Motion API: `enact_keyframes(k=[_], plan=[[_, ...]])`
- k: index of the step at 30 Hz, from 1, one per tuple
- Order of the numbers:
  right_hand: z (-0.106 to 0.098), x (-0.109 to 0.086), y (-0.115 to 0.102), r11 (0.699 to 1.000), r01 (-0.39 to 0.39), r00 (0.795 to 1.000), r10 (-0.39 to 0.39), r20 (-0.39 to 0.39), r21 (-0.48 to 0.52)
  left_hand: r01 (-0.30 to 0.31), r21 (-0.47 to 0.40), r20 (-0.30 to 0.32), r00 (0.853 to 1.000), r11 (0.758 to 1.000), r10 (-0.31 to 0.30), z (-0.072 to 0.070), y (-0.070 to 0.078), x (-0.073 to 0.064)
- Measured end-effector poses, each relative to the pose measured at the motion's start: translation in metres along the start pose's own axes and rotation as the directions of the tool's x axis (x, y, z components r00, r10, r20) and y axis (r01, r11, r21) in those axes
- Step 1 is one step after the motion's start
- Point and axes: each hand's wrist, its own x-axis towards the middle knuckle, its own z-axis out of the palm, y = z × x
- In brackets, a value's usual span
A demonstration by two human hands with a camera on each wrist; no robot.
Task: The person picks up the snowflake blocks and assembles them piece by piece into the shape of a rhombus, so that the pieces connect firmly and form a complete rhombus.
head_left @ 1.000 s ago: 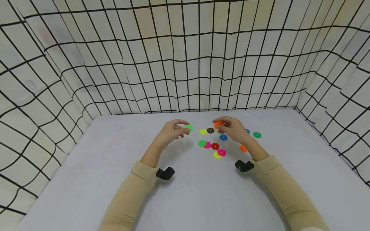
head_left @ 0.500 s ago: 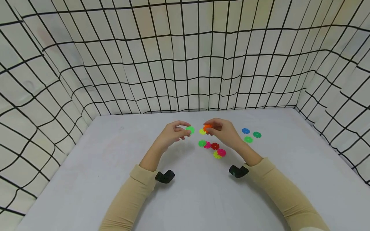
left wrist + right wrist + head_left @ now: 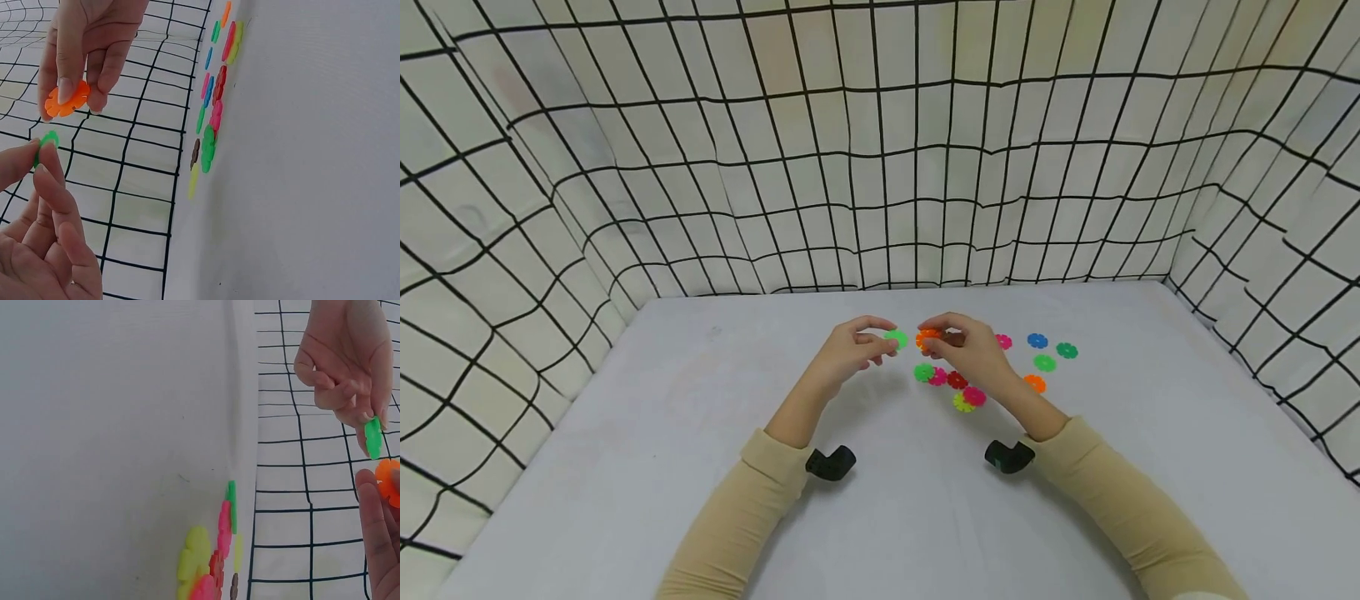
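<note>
My left hand (image 3: 842, 354) pinches a bright green notched plastic disc (image 3: 897, 337) between thumb and index finger, held edge-on in the right wrist view. Facing it, my right hand (image 3: 973, 350) pinches an orange notched disc (image 3: 927, 339) of the same kind, its flat face showing in the left wrist view. A narrow gap lies between the green disc (image 3: 48, 139) and the orange disc (image 3: 59, 109). Both are raised above the table. Below the right hand lie a green disc (image 3: 923, 372), a dark red disc (image 3: 957, 380) and a pink disc (image 3: 974, 396) overlapping a yellow one.
More loose discs lie to the right: a blue disc (image 3: 1037, 340), a dark green disc (image 3: 1067, 350) and an orange disc (image 3: 1035, 383) among them. Black-lined netting over white sheeting (image 3: 880, 179) rises at the white table's (image 3: 895, 517) back and sides. Each wrist carries a black camera mount (image 3: 831, 463).
My right hand has moved left with the orange disc, close to the green one. Discs it covered earlier now show at its right. My left hand has shifted only slightly rightward.
</note>
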Motion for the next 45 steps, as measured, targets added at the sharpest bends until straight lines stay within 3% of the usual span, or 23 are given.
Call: enact_keyframes(k=[19, 28, 36, 45], plan=[[0.016, -0.006, 0.006, 0.998, 0.059, 0.997, -0.058, -0.051, 0.018, 0.013, -0.072, 0.019, 1.000, 0.997, -0.012, 0.008, -0.005, -0.001], [0.017, -0.005, 0.010, 0.992, 0.070, 0.996, -0.064, -0.062, 0.104, 0.022, -0.072, 0.021, 1.000, 0.997, -0.021, 0.008, -0.003, -0.002], [0.017, -0.005, 0.010, 0.989, 0.076, 0.995, -0.067, -0.074, 0.125, 0.043, -0.150, 0.019, 0.999, 0.988, -0.041, 0.011, -0.001, -0.004], [0.013, -0.004, 0.004, 0.984, 0.125, 0.990, -0.116, -0.075, 0.129, 0.079, -0.294, 0.035, 0.997, 0.953, -0.072, 0.011, -0.001, -0.002]])
